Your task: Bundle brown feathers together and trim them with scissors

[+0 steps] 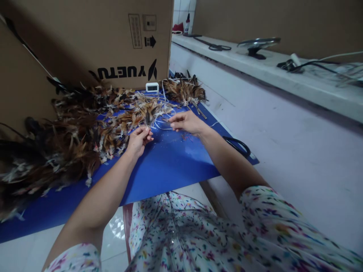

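My left hand (140,139) is closed in a pinch around the base of a small dark feather (148,118), which points up from the fingertips. To its right, my right hand (185,122) has its thumb and fingers pressed together. A thin brownish piece, perhaps a feather, shows at the tips of those fingers, too small to name surely. Both hands hover over a blue table (172,162). Brown and black feathers (113,128) with pale ends lie in a heap just beyond and left of my left hand.
A large cardboard box (113,37) stands behind the feathers. A small white digital clock (152,87) and a white cord (163,92) are near it. Bundled feathers on sticks (185,90) lie at the back right. Black-handled scissors (237,145) rest near the wall. The ledge (283,75) holds cables.
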The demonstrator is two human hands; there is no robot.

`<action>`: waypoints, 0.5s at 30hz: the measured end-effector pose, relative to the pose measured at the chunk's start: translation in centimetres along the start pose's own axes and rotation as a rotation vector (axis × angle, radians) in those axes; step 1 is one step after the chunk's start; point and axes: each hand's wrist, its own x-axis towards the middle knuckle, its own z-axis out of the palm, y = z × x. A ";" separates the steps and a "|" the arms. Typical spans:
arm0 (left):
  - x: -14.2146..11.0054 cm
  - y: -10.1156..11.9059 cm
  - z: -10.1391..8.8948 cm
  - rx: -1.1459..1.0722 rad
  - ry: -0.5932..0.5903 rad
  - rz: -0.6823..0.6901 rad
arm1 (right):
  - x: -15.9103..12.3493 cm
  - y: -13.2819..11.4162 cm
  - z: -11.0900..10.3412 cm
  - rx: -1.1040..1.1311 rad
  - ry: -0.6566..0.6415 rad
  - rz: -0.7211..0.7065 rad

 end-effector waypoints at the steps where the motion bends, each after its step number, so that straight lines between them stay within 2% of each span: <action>1: 0.0 0.0 0.0 0.000 -0.004 -0.001 | -0.2 0.0 0.6 0.038 0.017 0.002; 8: 0.0 0.0 -0.1 -0.002 -0.031 0.005 | -0.7 1.1 3.2 0.327 0.061 0.074; 15: -0.5 -0.2 0.3 0.043 -0.100 0.002 | -0.6 2.5 4.1 0.348 0.084 -0.076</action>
